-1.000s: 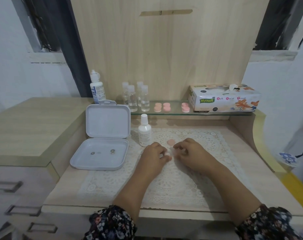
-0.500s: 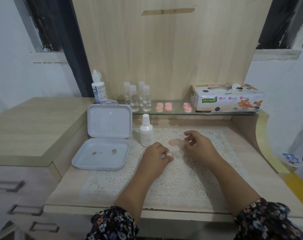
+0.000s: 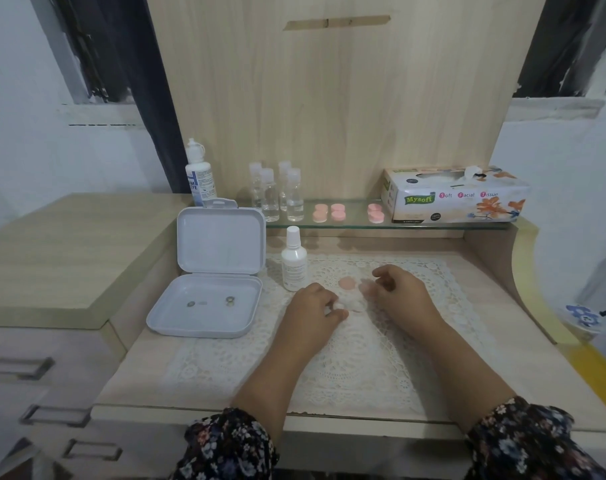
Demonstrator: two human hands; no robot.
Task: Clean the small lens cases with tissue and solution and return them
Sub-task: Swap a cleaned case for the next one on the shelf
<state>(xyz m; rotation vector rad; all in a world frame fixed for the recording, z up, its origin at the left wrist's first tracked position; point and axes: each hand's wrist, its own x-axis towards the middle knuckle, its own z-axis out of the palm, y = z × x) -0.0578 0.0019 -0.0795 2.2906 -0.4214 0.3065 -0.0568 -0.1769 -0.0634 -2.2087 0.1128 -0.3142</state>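
My left hand (image 3: 313, 311) rests on the lace mat (image 3: 346, 362) and pinches a small white lens case (image 3: 335, 309) at its fingertips. A crumpled white tissue (image 3: 352, 303) lies just right of it, between my hands. A pink cap (image 3: 346, 283) sits on the mat behind the tissue. My right hand (image 3: 396, 294) hovers right of the cap with fingers loosely curled and motion-blurred, and nothing shows in them. A small white solution bottle (image 3: 293, 265) stands upright left of the cap. Several pink lens cases (image 3: 329, 213) lie on the glass shelf (image 3: 350, 223).
An open white box (image 3: 208, 303) with two small round items lies at the left of the desk. On the shelf stand several clear vials (image 3: 277, 195), a larger bottle (image 3: 198, 174) and a tissue box (image 3: 454, 195). A raised cabinet top (image 3: 62, 258) is at the left.
My right hand has lifted off the case and tissue and moved back and right, beside the pink cap. The tissue now lies exposed on the mat. My left hand stayed put.
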